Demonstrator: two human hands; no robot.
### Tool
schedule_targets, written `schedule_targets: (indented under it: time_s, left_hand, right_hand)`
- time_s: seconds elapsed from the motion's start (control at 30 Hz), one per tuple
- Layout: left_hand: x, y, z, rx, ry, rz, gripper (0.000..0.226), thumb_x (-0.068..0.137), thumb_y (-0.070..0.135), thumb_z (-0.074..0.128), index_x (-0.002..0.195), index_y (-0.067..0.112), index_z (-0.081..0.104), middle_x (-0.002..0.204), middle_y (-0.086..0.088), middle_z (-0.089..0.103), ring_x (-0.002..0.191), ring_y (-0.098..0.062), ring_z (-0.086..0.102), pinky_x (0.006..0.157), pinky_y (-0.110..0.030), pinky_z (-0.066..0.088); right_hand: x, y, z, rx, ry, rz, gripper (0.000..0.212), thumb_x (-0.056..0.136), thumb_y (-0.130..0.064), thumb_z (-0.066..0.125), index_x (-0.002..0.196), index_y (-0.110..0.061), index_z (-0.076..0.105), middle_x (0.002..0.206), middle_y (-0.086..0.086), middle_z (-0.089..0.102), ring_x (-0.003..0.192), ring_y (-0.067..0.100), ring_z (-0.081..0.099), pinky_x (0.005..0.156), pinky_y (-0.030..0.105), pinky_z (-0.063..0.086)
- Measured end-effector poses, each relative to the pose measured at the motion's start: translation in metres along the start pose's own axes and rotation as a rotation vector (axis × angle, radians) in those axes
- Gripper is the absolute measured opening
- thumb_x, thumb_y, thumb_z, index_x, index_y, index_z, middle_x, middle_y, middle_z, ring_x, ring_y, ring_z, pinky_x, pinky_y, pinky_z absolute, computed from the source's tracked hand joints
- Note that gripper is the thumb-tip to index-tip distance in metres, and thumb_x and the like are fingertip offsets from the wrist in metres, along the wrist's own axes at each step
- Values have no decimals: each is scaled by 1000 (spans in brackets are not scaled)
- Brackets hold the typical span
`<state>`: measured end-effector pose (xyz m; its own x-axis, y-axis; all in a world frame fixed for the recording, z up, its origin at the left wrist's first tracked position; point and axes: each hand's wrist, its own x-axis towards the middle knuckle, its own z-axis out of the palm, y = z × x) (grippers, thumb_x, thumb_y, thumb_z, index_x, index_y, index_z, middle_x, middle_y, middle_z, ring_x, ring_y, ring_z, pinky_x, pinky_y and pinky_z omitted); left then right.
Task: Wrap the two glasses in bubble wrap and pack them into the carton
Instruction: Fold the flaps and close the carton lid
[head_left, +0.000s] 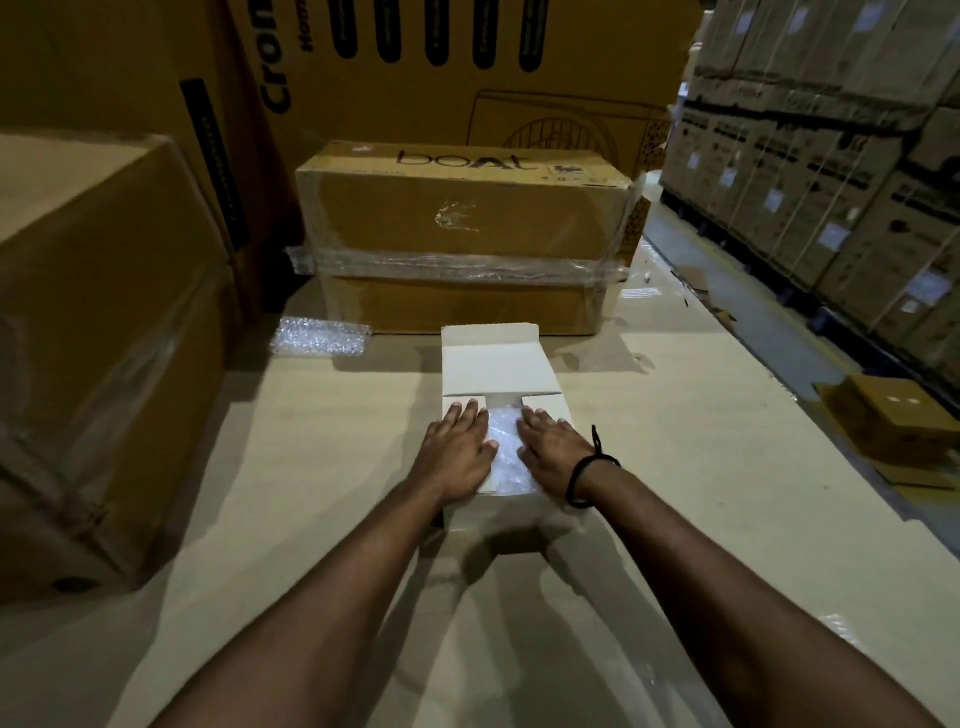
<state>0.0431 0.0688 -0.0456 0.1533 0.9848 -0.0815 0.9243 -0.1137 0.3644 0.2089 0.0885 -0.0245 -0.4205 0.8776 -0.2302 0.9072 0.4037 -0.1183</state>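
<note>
A small white carton stands on the cardboard work surface, its far lid flap lying open away from me. Inside it, between my hands, shows a bubble-wrapped bundle; the glasses themselves are hidden in the wrap. My left hand lies flat with straight fingers on the carton's left side flap. My right hand, with a black cord at the wrist, lies flat on the right side flap. Both flaps are pressed down over the bundle.
A spare piece of bubble wrap lies at the back left. A taped "boat" box stands on another box just behind the carton. A big brown box rises on the left. A small box sits right, stacked cartons beyond.
</note>
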Motion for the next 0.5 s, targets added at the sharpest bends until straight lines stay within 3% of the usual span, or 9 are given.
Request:
schedule_targets:
  time_s: [0.1, 0.23, 0.4, 0.5]
  left_hand:
    - [-14, -5, -1, -71, 21, 9, 60, 103, 46, 30, 156, 23, 12, 164, 2, 0, 150, -18, -4, 121, -42, 3]
    - [-32, -9, 10, -14, 42, 22, 68, 99, 56, 35, 156, 29, 12, 164, 5, -4, 150, -15, -8, 121, -44, 3]
    - [-26, -4, 6, 12, 28, -21, 73, 92, 56, 49, 154, 31, 19, 164, 5, 2, 150, -16, -4, 119, -47, 8]
    - [-25, -2, 5, -19, 22, -18, 72, 92, 53, 52, 154, 31, 22, 164, 4, 4, 150, -17, -2, 119, -47, 9]
  right_hand:
    - [-24, 5, -4, 47, 40, -85, 48, 104, -31, 26, 151, -21, 22, 160, 5, 7, 147, 22, 7, 117, 36, 11]
    - [-47, 5, 6, -62, -22, -125, 45, 103, -41, 22, 146, -36, 32, 161, -4, 0, 148, 18, -2, 118, 39, 2]
    - [-44, 7, 15, -121, -35, -124, 46, 103, -42, 19, 147, -36, 29, 160, -5, -7, 147, 18, -8, 118, 41, -3]
    - [-42, 14, 10, 51, -47, -180, 51, 100, -47, 19, 147, -33, 29, 160, -4, 1, 148, 17, -2, 119, 38, 1]
